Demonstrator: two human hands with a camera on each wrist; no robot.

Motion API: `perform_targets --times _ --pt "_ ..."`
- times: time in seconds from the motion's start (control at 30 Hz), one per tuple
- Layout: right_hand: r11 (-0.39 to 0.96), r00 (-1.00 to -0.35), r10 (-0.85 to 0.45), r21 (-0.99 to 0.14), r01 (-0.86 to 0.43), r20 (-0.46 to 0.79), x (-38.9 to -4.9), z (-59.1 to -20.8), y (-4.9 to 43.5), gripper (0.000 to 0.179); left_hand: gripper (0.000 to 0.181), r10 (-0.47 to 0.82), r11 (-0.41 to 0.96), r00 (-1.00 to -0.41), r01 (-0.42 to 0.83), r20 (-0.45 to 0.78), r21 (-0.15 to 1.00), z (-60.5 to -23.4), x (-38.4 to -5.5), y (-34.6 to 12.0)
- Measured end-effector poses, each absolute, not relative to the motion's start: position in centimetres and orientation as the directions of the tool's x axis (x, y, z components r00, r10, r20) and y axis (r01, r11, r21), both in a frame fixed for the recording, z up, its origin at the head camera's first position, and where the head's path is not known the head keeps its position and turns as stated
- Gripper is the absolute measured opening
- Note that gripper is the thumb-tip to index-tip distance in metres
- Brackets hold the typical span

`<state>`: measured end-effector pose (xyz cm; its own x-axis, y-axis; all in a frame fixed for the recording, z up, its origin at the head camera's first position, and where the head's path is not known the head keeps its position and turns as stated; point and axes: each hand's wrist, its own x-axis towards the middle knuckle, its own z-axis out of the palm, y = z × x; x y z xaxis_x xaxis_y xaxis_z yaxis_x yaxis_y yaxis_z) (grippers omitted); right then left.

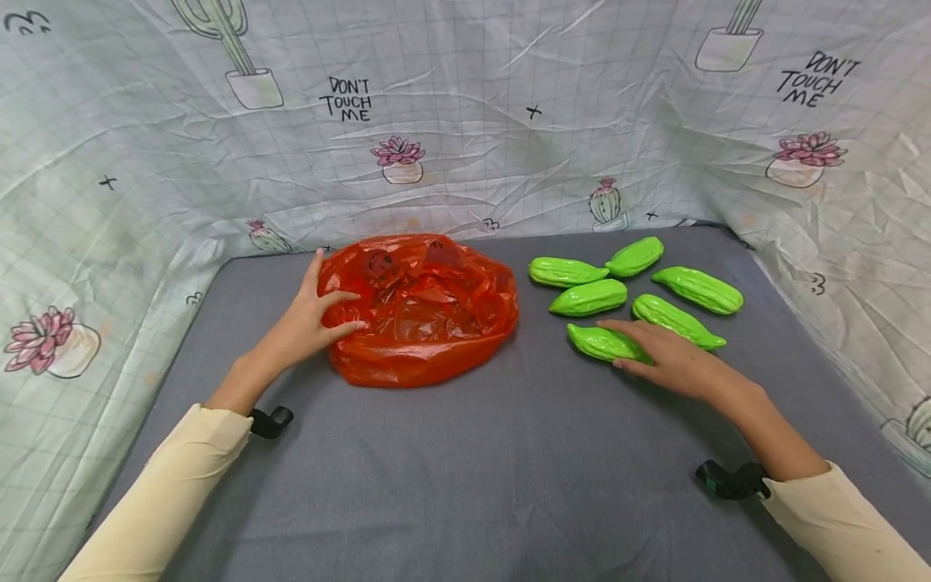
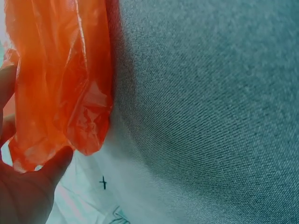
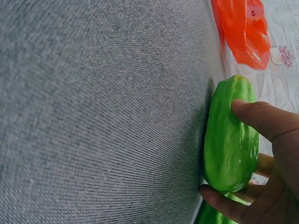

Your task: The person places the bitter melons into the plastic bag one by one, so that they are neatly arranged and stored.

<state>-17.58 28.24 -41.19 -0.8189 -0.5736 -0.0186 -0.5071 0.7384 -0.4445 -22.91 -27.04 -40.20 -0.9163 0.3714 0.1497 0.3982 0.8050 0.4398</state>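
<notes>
A red plastic bag (image 1: 429, 323) lies on the grey cloth, its mouth spread wide and turned up. At its left edge is my left hand (image 1: 301, 319), fingers spread over the rim; in the left wrist view the thumb (image 2: 58, 163) touches the bag's lower end. My right hand (image 1: 680, 364) holds a green bitter gourd (image 1: 600, 341), the front one of a group. The right wrist view shows the thumb (image 3: 257, 114) on this gourd's side and the other fingers around its end. Just behind that hand lies another gourd (image 1: 672, 319).
Several more bitter gourds (image 1: 589, 297) lie close together at the back right. A white patterned cloth (image 1: 465, 121) hangs as a wall behind and on both sides. Grey cloth (image 1: 451, 469) covers the surface in front of the bag.
</notes>
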Motion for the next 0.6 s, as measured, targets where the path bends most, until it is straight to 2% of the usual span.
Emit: perform_targets --times 0.33,0.6 --pt "0.741 -0.810 -0.585 -0.382 -0.552 0.036 -17.9 -41.0 28.0 0.059 0.055 0.403 0.801 -0.906 0.416 0.127 0.429 -39.8 -22.8 -27.1" --pt "0.736 -0.799 -0.591 -0.331 -0.591 0.113 -18.6 -39.4 27.1 0.061 0.048 0.416 0.793 -0.898 0.436 0.145 0.426 -39.8 -22.8 -27.0"
